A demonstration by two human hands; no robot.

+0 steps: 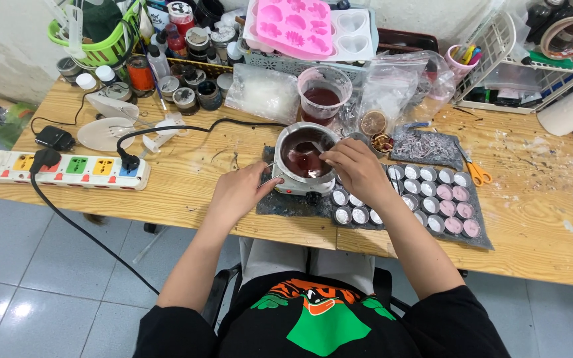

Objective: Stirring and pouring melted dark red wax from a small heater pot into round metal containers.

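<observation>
A: Dark red liquid fills the small metal pot (304, 159) at frame centre, sitting on a little hot plate (298, 190) on the wooden table (187, 192).

B: Hands?

A: Left hand (238, 191) sits left of the pot, fingers curled toward its handle side; grip looks closed, but what it pinches is hidden behind the knuckles. Right hand (355, 167) comes in from the right, fingers pinched on a thin stirrer (318, 147) dipping into the liquid.

B: Nearby stuff?

A: Tray of small round tins (432, 199) just right of the pot, on a dark mat (472, 232); some tins hold pink fill, others look white or empty. Clear cup of red liquid (323, 93) above the pot. Pink silicone mould (296, 25) at top centre. Orange-handled scissors (476, 172) right of the tins. Power strip (67, 170) at left, black cable running to the hot plate.

B: Tips for doing the stir well?

A: My judgement: keep the left hand steadying the pot so it can't slide off the plate, stir slow and low so nothing splashes onto the tins, keep the right wrist above the rim since the metal is likely hot, and keep the forearm off the cable.
</observation>
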